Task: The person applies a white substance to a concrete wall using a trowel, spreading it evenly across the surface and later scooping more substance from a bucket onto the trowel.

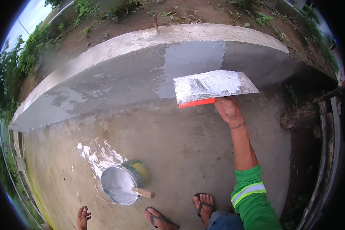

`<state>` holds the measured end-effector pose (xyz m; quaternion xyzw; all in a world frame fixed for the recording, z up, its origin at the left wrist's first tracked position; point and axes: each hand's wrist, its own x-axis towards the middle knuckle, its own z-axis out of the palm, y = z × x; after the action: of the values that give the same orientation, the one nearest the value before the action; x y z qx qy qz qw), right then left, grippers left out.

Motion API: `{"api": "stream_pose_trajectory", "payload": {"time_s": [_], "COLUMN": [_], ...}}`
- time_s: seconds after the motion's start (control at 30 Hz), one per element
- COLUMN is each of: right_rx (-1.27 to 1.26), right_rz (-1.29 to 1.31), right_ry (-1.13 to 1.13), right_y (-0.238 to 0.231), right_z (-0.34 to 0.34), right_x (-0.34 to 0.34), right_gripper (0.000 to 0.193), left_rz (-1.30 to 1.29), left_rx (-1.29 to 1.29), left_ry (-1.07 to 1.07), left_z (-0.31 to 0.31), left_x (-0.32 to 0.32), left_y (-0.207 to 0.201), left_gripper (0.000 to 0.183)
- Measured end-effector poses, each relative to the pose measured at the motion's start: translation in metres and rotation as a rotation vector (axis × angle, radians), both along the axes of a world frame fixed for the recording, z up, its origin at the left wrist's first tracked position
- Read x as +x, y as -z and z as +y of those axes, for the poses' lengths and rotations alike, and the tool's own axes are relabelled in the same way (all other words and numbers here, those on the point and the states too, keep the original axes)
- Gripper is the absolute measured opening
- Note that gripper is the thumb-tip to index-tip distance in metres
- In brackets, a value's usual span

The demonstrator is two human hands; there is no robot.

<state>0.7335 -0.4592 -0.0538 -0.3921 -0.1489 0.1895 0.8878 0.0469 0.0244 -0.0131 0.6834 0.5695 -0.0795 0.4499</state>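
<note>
My right hand (229, 109) grips a plastering trowel (212, 85) from below, near the low wall. The trowel's flat metal blade carries a white paste smeared over its upper face, and part of its red handle shows beneath. At the lower left, my left hand (83, 217) is empty, its fingers loosely bent and apart. Right of that hand, on the floor, stands a bucket (142, 170) of white paste, with a wooden-handled tool (143, 192) resting in it. The low wall (122, 73) has a pale, freshly coated patch (193, 55) behind the trowel.
White splashes (97, 155) mark the concrete floor (172, 134) beside the bucket. My sandalled feet (203, 207) stand near the lower edge. Soil and weeds lie beyond the wall, where a short rod (156, 23) sticks up. Wooden rails (327, 145) run along the right.
</note>
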Motion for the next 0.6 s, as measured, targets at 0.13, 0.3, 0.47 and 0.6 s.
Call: {"api": "stream_pose_trajectory", "payload": {"time_s": [0.13,0.3,0.47,0.6], "right_rx": [-0.101,-0.262,-0.26,-0.349], "right_rz": [0.14,0.327,0.234,0.253], "right_ry": [0.019,0.086,-0.037,-0.116], "right_y": [0.097,0.145,0.151,0.168], "right_z": [-0.015,0.005,0.001,-0.017], "right_x": [0.005,0.002,0.023,0.047], "right_gripper": [0.043,0.034,0.027,0.022], "left_rz": [0.024,0.092,0.13,0.165], "left_rx": [-0.059,-0.079,-0.103,-0.101], "left_ry": [-0.016,-0.092,-0.111,-0.15], "left_z": [-0.01,-0.015,-0.017,-0.026], "left_x": [0.02,0.015,0.006,0.016], "left_y": [-0.013,-0.022,-0.021,-0.023], "left_gripper": [0.053,0.057,0.06,0.062]}}
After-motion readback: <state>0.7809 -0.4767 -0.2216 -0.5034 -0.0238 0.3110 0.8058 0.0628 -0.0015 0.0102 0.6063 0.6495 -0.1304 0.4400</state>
